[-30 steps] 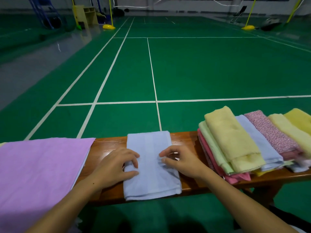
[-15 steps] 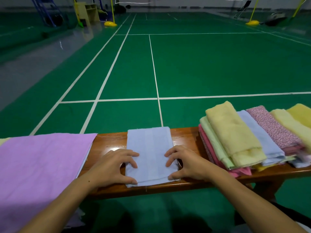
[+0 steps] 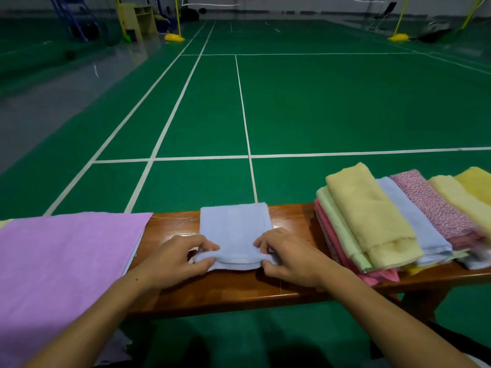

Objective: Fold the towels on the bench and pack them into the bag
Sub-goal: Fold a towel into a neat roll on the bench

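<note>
A folded light blue towel (image 3: pixel 233 227) lies across the middle of the wooden bench (image 3: pixel 239 290). My left hand (image 3: pixel 172 258) pinches its near left corner and my right hand (image 3: pixel 289 257) pinches its near right corner; the near edge is lifted a little and curls between them. To the right sits a pile of folded towels (image 3: pixel 372 221) in yellow, pale green, pink, blue and a pink print. A large purple cloth (image 3: pixel 61 266) covers the bench's left end. No bag shows in this view.
Beyond the bench stretches a green sports court (image 3: pixel 292 102) with white lines. Yellow post bases (image 3: pixel 174 37) and some equipment stand far back. The bench's leg (image 3: pixel 422 304) shows at the lower right.
The towel's near half no longer hangs over the bench's front edge. Both hands went from resting flat on the towel to pinching its near corners and lifting that edge.
</note>
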`<control>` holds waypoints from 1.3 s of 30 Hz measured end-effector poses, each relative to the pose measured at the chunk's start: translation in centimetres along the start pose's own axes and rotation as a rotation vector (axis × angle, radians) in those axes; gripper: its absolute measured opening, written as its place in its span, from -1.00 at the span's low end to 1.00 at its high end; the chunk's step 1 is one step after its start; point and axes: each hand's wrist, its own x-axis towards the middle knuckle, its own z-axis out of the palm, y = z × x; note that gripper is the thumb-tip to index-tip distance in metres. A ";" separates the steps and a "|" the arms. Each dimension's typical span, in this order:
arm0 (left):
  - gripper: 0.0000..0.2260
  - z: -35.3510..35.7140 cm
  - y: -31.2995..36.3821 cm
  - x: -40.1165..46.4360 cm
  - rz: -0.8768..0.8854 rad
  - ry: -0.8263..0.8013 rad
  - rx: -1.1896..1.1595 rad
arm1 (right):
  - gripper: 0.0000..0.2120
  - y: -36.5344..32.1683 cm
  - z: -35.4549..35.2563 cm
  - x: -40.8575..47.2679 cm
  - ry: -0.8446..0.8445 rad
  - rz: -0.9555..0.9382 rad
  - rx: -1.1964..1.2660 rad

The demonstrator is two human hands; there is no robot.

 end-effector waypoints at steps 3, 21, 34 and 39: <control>-0.93 -0.6 1.2 -0.5 -0.019 -0.009 -0.107 | -0.84 -0.9 -0.7 -0.7 0.007 0.051 0.077; -0.57 0.3 3.3 -0.7 -0.298 -0.137 -0.844 | -0.54 -1.0 -0.2 -0.7 -0.054 0.573 1.289; -0.84 0.6 2.0 2.5 -0.345 0.240 -0.756 | -0.84 1.6 0.7 2.5 0.271 0.442 0.846; -0.91 1.4 -0.5 4.6 -0.303 0.295 -0.278 | -0.84 1.9 2.3 4.6 0.375 0.572 0.487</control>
